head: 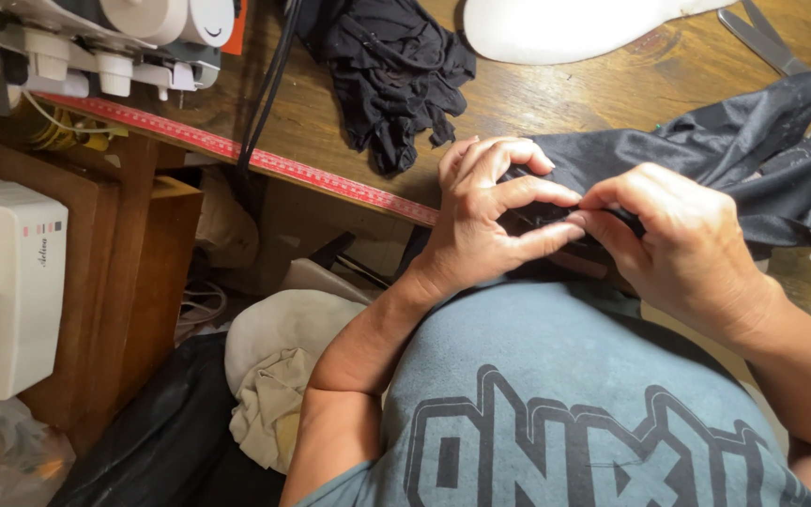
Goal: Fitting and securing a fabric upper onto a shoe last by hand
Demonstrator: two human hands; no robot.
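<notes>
Wooden table [612,89] carries dark fabric [753,155]; at its near edge the left hand [481,225] and right hand [678,244] pinch the fabric, fingertips clamped together.

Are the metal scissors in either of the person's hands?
No, the metal scissors lie on the wooden table, while both hands pinch the dark grey fabric.

Left hand [485,221] and right hand [673,239] pinching dark grey fabric [753,155] at the wooden bench [556,94] edge; scissors [781,56] beyond, black cloth [391,66] nearby.
</notes>
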